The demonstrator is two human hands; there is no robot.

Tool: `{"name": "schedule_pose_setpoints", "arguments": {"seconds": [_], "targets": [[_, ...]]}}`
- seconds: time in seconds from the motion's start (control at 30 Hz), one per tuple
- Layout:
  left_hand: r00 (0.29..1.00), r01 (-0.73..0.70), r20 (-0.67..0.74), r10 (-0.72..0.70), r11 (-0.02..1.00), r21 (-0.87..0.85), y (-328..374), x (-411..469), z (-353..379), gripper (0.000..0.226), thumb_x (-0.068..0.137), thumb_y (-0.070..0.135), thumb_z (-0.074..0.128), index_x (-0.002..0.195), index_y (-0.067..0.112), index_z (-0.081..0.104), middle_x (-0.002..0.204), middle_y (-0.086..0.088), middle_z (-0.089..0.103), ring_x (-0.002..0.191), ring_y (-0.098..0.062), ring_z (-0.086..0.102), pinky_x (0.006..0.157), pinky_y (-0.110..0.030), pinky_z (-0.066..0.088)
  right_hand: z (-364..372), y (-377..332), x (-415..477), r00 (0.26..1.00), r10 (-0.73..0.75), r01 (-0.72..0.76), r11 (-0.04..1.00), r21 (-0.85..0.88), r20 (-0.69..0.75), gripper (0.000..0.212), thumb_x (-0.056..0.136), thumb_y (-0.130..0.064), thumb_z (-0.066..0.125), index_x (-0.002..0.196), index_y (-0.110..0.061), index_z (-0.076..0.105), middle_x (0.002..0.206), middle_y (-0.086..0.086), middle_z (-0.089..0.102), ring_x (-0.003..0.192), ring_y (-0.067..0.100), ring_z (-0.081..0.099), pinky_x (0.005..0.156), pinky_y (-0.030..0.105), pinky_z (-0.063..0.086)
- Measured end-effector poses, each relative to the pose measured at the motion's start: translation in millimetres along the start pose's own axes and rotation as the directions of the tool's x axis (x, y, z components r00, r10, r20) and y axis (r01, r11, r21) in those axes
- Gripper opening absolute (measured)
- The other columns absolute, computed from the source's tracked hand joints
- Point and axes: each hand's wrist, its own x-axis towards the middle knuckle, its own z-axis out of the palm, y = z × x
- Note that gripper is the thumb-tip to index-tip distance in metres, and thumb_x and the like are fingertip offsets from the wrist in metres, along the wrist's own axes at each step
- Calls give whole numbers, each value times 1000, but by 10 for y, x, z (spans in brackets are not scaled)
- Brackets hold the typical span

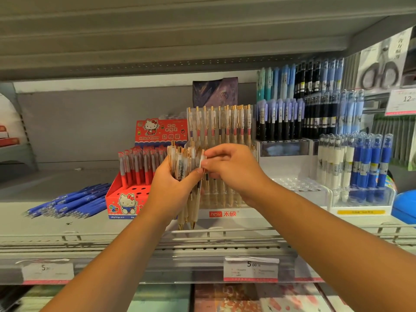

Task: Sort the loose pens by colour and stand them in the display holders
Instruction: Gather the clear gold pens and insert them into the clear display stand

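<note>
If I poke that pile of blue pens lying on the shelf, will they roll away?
Probably some would: the blue pens look round and smooth, and lie loose on the flat shelf. Being heaped together, they may just nudge each other. The wire rail along the front would likely catch any strays.

On the shelf (90, 226), the tiered holder (225, 213) is standing centrally. The box holder (126, 201) is sitting beside it at 9 o'clock, with loose pens (67, 202) lying beyond. The side holder (362, 209) is standing at 3 o'clock. Before the tiered holder, the left hand (173, 188) is gripping a pen bundle (182, 165), the right hand (234, 170) pinching it from 3 o'clock.
</note>
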Motion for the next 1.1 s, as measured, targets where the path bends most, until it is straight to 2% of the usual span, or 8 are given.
{"name": "schedule_pose_setpoints", "arguments": {"seconds": [0.17,0.23,0.3,0.4,0.67,0.9,1.03,1.1], "targets": [[998,55,-37,-56,998,-23,-10,3,-1,24,90,12,68,91,35,66,83,2,73,66,-16,72,51,-23,56,-170,-50,-4,999,26,-19,989,144,-45,14,88,0,68,97,-11,67,93,10,71,70,14,73,64,28,60],[998,63,-28,-64,998,-17,-4,-4,-1,25,91,10,66,92,35,65,81,3,72,62,-12,70,49,-22,54,-296,-89,25,997,17,-5,988,152,-79,15,88,1,66,97,-11,67,94,9,69,69,13,72,63,29,60],[997,73,-20,-74,997,-16,-4,-6,-3,26,92,9,66,93,35,65,81,3,72,61,-9,70,48,-23,54,-430,-134,60,993,-14,27,993,115,-115,16,89,1,65,96,-14,66,94,8,68,70,13,72,63,29,60],[995,95,-15,-95,995,-24,-11,-1,-6,26,92,10,66,92,36,66,78,-3,71,60,-19,69,50,-31,56,-611,-183,115,980,-90,98,995,32,-176,19,89,0,66,93,-18,65,94,8,69,75,16,73,61,26,59],[992,127,-11,-127,992,-26,-20,9,1,24,93,11,65,94,35,64,75,-9,70,57,-24,68,49,-32,56,-801,19,186,924,-255,216,963,-164,-285,16,92,-5,65,102,-17,65,93,2,67,84,15,69,61,25,60],[992,127,-14,-127,992,-28,-25,4,-6,20,92,10,66,94,30,64,72,-9,70,57,-25,69,49,-34,56,-740,323,178,937,-233,180,961,-212,-261,17,92,-6,65,106,-16,65,96,2,67,87,17,68,63,27,61],[993,109,-31,-110,993,-37,-19,7,-5,27,90,12,69,82,38,65,80,-6,72,64,-26,72,51,-33,58,-702,423,187,958,-199,120,931,-345,-204,15,92,-10,66,104,-18,66,92,-1,66,86,16,66,70,31,60],[994,104,-32,-106,993,-54,-16,13,-6,26,90,12,69,87,38,65,84,-2,73,68,-27,73,54,-36,59,-691,452,180,958,-199,104,911,-399,-205,13,93,-14,66,103,-20,63,90,-6,64,84,9,63,72,29,57]]}}
